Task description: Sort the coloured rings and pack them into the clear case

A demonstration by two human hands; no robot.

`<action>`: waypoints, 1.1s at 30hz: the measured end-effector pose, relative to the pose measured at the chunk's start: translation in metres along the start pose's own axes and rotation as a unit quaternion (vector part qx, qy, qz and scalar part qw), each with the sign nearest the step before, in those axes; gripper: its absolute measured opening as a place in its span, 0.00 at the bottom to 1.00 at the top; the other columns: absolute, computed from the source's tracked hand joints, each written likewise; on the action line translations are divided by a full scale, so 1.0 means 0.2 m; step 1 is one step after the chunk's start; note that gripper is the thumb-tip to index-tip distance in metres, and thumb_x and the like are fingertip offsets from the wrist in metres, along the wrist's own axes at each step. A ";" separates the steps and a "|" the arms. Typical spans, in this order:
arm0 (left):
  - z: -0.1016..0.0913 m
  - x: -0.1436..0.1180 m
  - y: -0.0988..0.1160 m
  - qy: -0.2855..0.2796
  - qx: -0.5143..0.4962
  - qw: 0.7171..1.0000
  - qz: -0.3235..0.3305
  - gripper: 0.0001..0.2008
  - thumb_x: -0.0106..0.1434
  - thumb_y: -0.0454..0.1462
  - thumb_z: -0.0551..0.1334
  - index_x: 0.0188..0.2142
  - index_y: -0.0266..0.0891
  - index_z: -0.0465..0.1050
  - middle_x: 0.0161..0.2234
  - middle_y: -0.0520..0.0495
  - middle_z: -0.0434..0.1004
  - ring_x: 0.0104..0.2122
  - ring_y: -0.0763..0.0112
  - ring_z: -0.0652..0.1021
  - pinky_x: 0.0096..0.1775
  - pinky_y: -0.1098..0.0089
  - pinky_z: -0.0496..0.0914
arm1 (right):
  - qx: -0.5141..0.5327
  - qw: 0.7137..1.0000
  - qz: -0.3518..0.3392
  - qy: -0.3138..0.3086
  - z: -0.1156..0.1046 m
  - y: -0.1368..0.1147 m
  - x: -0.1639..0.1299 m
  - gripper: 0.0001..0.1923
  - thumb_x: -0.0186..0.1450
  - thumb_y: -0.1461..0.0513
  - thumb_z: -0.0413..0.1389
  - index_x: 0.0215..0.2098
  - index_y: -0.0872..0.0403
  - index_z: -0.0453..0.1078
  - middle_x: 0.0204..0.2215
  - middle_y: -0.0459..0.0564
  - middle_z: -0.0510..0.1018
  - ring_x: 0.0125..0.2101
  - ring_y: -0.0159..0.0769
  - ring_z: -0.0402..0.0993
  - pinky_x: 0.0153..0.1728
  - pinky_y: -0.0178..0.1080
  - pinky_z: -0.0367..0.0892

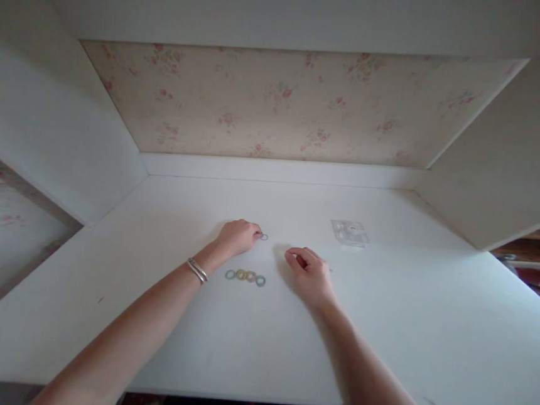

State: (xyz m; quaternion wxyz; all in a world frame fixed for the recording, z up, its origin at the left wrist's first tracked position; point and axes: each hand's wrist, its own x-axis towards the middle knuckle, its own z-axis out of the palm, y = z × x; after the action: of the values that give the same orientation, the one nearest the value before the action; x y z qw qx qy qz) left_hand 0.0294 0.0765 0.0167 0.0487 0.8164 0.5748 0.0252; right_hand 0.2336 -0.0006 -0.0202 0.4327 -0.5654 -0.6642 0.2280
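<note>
Gap between hands (237,236) (310,278), rings (246,276) obstructing nearer side

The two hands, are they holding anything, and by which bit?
The left hand pinches a small thin ring by the edge nearest the fingers. The right hand is curled; whether it holds anything cannot be told.

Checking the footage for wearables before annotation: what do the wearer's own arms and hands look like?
Left hand: ungloved, with a shiny silver-coloured, double-banded bracelet around the wrist. Right hand: ungloved, no bracelet visible. No sleeves, cables or markings seen on either arm.
</note>
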 end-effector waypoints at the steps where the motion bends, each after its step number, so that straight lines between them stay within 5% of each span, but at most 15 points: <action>1: 0.00 0.01 0.00 -0.007 0.006 1.000 0.003 0.15 0.64 0.44 0.53 0.42 0.50 0.77 0.39 0.47 0.80 0.38 0.61 0.78 0.37 0.67 0.67 | 0.000 1.000 0.002 -0.002 0.00 0.00 0.00 0.13 0.63 0.55 0.51 0.33 0.52 0.75 0.23 0.44 0.70 0.23 0.29 0.63 0.27 0.33 0.58; 10: 0.04 0.00 -0.02 0.016 -0.003 1.000 -0.001 0.16 0.66 0.44 0.50 0.42 0.48 0.76 0.38 0.45 0.80 0.37 0.61 0.78 0.37 0.67 0.67 | -0.002 1.000 0.001 -0.010 0.00 0.02 0.00 0.13 0.64 0.55 0.51 0.34 0.52 0.75 0.25 0.45 0.72 0.23 0.30 0.64 0.27 0.33 0.58; 15: 0.03 -0.01 -0.06 0.052 -0.087 0.995 0.003 0.15 0.65 0.43 0.52 0.41 0.46 0.77 0.40 0.47 0.80 0.38 0.64 0.78 0.38 0.69 0.67 | -0.005 1.000 -0.002 0.000 0.00 0.00 0.00 0.13 0.64 0.55 0.51 0.34 0.53 0.75 0.24 0.45 0.73 0.22 0.29 0.63 0.27 0.33 0.58; 28: -0.05 -0.15 -0.06 -0.007 -0.361 0.932 -0.021 0.18 0.62 0.46 0.54 0.37 0.35 0.76 0.32 0.47 0.79 0.32 0.67 0.77 0.34 0.71 0.68 | 0.002 1.000 0.013 -0.009 0.01 0.02 0.01 0.16 0.62 0.52 0.51 0.34 0.53 0.76 0.24 0.47 0.75 0.23 0.31 0.65 0.27 0.34 0.60; 33: -0.09 -0.26 0.03 -0.008 -0.327 0.945 0.026 0.16 0.64 0.44 0.55 0.37 0.36 0.76 0.31 0.47 0.79 0.31 0.69 0.77 0.33 0.73 0.67 | 0.006 1.000 0.018 -0.009 0.01 0.01 0.00 0.16 0.62 0.52 0.51 0.34 0.52 0.76 0.24 0.47 0.75 0.23 0.31 0.65 0.28 0.34 0.60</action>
State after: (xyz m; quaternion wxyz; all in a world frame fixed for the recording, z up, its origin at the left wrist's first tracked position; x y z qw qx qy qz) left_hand 0.0156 0.0264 0.0358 0.3170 0.7703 0.5133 0.2065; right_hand 0.2337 0.0011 -0.0233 0.4261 -0.5726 -0.6563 0.2447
